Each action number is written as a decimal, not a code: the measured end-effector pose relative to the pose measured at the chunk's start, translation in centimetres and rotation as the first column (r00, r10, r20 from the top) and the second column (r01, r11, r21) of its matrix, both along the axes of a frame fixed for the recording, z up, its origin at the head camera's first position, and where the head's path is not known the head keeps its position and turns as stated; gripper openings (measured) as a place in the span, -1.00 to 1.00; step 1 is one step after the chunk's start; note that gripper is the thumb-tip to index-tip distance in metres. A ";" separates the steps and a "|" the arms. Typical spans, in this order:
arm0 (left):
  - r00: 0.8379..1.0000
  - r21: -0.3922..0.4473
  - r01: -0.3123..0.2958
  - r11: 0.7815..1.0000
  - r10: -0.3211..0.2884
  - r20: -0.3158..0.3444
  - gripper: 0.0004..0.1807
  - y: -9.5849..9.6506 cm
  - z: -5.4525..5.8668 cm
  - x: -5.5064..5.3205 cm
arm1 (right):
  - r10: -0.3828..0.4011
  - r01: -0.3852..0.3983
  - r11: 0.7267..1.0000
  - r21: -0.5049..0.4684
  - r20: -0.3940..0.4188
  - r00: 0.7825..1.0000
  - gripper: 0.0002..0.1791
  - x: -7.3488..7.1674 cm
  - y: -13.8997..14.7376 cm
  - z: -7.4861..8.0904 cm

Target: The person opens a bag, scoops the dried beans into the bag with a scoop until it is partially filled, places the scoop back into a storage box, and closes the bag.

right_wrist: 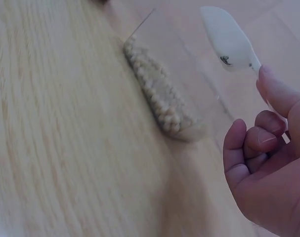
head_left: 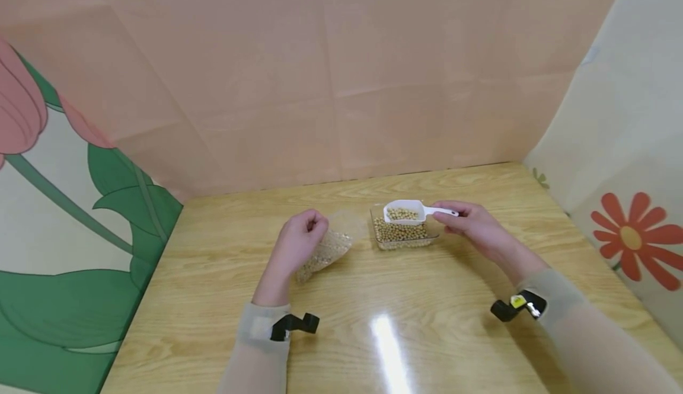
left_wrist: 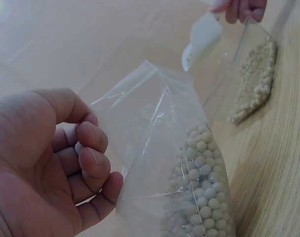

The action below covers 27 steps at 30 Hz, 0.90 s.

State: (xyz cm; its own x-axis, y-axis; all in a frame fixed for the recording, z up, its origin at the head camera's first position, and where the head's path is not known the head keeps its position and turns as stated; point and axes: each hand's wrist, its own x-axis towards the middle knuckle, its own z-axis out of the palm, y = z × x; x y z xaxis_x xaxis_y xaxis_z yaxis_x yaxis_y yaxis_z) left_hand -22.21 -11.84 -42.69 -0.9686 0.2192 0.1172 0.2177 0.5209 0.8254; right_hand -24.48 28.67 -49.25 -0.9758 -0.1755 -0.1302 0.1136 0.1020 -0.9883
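My left hand [head_left: 303,237] pinches the top edge of a clear plastic bag [left_wrist: 157,116]. Pale round beans [left_wrist: 204,197] fill the bag's lower part, which leans on the table. My right hand [head_left: 475,227] holds a small white scoop [head_left: 425,211] by its handle, with thumb and fingers. Some beans [head_left: 401,213] lie in the scoop, which is held level above a clear rectangular container [head_left: 377,241]. That container holds a layer of the same beans [right_wrist: 157,94]. In the right wrist view the scoop's underside [right_wrist: 226,37] shows, with a dark mark on it.
A wooden table [head_left: 213,299] carries everything, with a bright light reflection near its front. Behind it hangs a plain pinkish cloth [head_left: 256,86]. Flower-patterned sheets stand at the left [head_left: 58,299] and right [head_left: 635,145].
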 end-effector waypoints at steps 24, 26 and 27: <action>1.000 -0.004 -0.011 1.000 0.011 -0.011 -0.73 0.2 0.0 -0.3 | 0.029 -0.018 0.985 0.174 -0.063 0.998 -0.52 1.5 -7.3 5.8; 1.000 -0.003 -0.013 1.000 0.013 -0.012 -0.73 0.3 0.0 -0.2 | 0.031 -0.018 0.981 0.191 -0.063 0.998 -0.52 1.5 -7.8 6.0; 1.000 -0.002 -0.015 1.000 0.015 -0.013 -0.73 0.3 0.0 -0.2 | 0.028 -0.015 0.980 0.199 -0.061 0.998 -0.52 1.5 -8.0 6.1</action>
State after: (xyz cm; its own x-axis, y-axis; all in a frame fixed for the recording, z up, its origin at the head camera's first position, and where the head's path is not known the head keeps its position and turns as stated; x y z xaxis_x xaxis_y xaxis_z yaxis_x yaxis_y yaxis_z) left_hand -22.41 -11.53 -42.65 -0.9702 0.2047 0.1296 0.2207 0.5261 0.8213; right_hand -23.02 20.71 -43.17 -0.9795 -0.1734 -0.1024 0.0469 0.2980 -0.9534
